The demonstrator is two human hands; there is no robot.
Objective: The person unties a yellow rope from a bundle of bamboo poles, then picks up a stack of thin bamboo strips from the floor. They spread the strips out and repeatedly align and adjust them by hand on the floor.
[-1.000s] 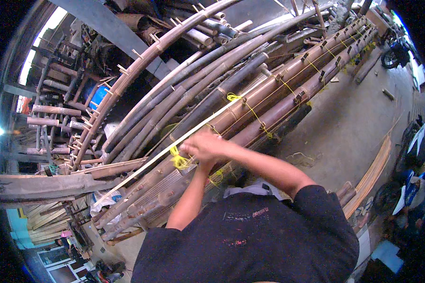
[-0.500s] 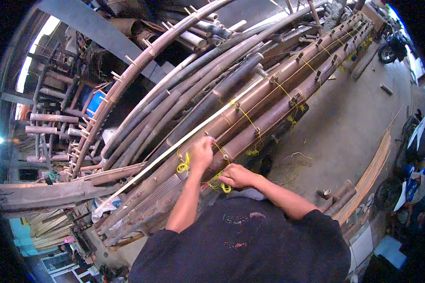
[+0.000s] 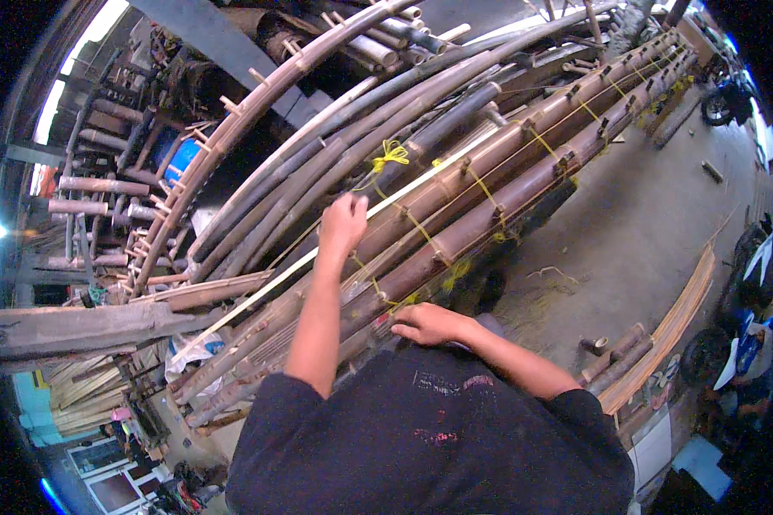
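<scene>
A: Head view, one only. Left hand?
B: Left hand (image 3: 343, 225) out at the far side of the poles, fingers curled in, narrow. A thin strand seems to drop toward its fingertips; cannot tell if it is pinched.
A: And the yellow cord?
B: Bunch of yellow cord (image 3: 392, 156): looped, just beyond the left hand, up and to its right, by a dark pole. Left hand clearly nearer.
A: Long axes?
B: Brown pole (image 3: 496, 160) and reddish-brown pole (image 3: 517, 202) run lower left to upper right, side by side. Pale strip (image 3: 266, 292) lies roughly along them. Tied cord crosses the poles at intervals.
A: Right hand?
B: Right hand (image 3: 428, 324) on the near side, close to the person's body, fingers loosely bent; its grip cannot be told.
</scene>
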